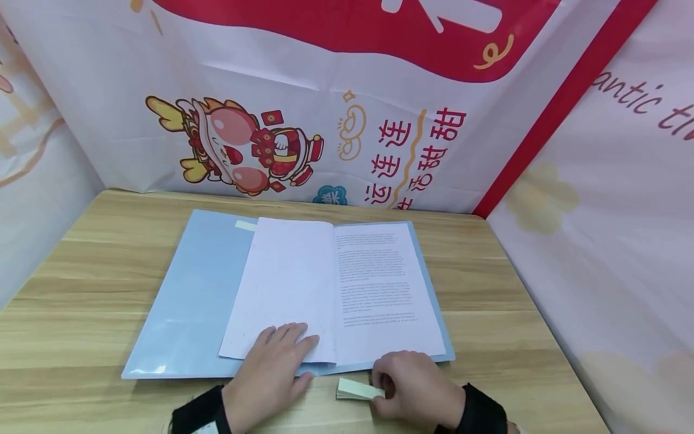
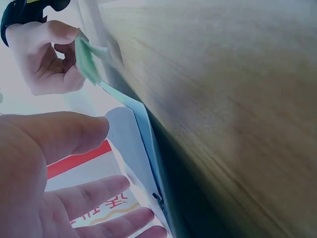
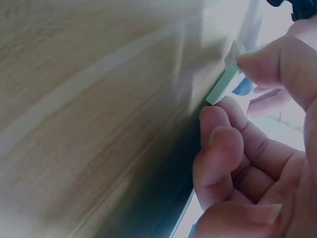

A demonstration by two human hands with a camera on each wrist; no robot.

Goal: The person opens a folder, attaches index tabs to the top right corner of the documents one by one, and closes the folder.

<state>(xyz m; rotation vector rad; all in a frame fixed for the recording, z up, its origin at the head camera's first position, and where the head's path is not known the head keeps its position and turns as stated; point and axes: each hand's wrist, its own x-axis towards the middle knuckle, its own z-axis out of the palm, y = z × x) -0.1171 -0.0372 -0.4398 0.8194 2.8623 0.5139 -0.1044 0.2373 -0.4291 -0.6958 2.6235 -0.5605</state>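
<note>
A light-blue folder (image 1: 190,289) lies spread on the table, with white sheets open inside it. My left hand (image 1: 268,374) rests with spread fingers over the lower edge of the blank left page (image 1: 293,271); its thumb reaches past the folder's near edge. Just in front of the printed right page (image 1: 379,337), my right hand (image 1: 414,386) pinches the right end of a small pale-green sticky note pad (image 1: 355,389). In the right wrist view the thumb presses the pad (image 3: 225,85) against the fingers, while the other fingers curl inward.
A pale-green strip (image 1: 246,225) sticks to the folder's upper left part beside the page. The wooden table (image 1: 499,301) ends at a white printed backdrop (image 1: 303,66) behind and sheets at both sides. Black bands (image 1: 203,413) circle both wrists.
</note>
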